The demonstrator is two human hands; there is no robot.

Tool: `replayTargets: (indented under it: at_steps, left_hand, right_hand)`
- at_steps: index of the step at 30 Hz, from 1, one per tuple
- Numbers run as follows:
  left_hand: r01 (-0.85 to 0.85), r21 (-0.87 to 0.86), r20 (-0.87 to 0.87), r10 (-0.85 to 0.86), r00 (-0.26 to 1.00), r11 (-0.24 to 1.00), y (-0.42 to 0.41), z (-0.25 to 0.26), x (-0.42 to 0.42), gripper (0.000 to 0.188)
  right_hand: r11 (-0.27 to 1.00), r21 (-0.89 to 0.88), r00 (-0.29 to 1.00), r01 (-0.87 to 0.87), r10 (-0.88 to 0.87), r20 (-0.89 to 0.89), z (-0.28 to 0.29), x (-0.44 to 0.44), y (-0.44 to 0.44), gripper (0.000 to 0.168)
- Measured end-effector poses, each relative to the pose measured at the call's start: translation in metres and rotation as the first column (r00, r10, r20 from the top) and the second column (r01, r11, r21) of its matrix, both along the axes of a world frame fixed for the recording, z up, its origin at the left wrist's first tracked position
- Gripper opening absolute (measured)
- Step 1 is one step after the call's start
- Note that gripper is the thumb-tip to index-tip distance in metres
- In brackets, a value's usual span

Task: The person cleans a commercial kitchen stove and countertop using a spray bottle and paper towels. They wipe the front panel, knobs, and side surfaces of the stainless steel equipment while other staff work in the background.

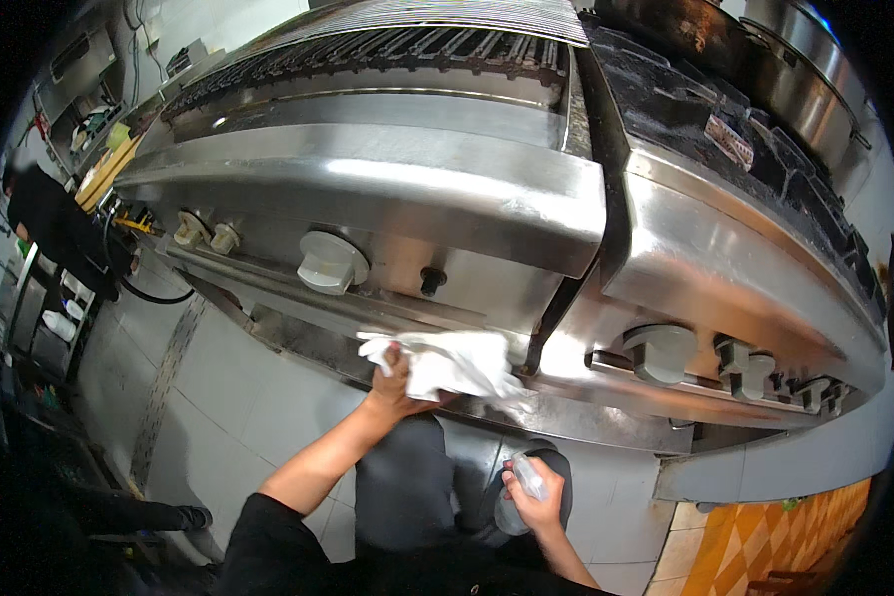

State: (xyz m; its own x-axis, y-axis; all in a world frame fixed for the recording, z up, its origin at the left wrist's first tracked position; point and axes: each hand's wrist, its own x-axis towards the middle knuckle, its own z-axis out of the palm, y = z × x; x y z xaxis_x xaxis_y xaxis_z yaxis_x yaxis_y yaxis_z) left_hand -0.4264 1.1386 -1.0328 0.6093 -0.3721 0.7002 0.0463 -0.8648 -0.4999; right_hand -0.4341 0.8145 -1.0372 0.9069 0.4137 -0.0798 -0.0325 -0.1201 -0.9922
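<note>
My left hand (393, 387) grips a white cloth (458, 363) against the lower front edge of a stainless steel grill (387, 160). The cloth hides part of that edge, and its right end is blurred. In my right hand (538, 493) is a clear spray bottle (509, 514), held low in front of my leg, with my fingers around its neck and head. Above the cloth, a large grey knob (333, 262) and a small black knob (433, 281) sit on the grill's front panel.
To the right stands a stove (715, 223) with grey knobs (659, 354), black burner grates (670, 97) and large metal pots (797, 82). Another person (59, 223) in dark clothes stands at the far left. A black hose (145, 296) hangs near the grill's left end. Grey tiles (223, 395) cover the floor.
</note>
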Motion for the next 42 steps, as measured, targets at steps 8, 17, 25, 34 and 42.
replayTargets:
  at_steps: [8, 17, 25, 34, 42]
  left_hand:
    - [0.030, -0.284, -0.018, -0.036, 0.999, 0.958, -0.015, 0.011, 0.006, 0.084]
    - [0.183, -0.167, 0.058, -0.175, 0.983, 0.969, -0.089, 0.099, 0.024, 0.081]
    - [0.131, -0.222, 0.025, -0.128, 0.991, 0.966, -0.093, 0.119, 0.005, 0.074]
    - [0.332, 0.017, 0.037, -0.333, 0.942, 0.943, 0.004, 0.048, 0.004, 0.036]
    - [0.331, -0.447, 0.314, -0.201, 0.928, 0.831, -0.066, 0.087, -0.002, 0.045]
  right_hand:
    - [0.997, -0.039, 0.997, -0.065, 0.067, 0.035, 0.004, -0.009, 0.007, 0.014]
    - [1.000, -0.013, 0.999, -0.018, 0.018, 0.031, 0.001, -0.014, -0.006, 0.013]
    - [1.000, 0.013, 1.000, 0.001, -0.001, -0.015, 0.022, -0.019, -0.005, 0.012]
    - [0.999, 0.046, 1.000, -0.025, 0.026, -0.003, 0.009, -0.019, -0.014, 0.015]
    - [0.998, -0.037, 0.999, -0.041, 0.041, -0.004, 0.011, -0.022, -0.003, 0.015]
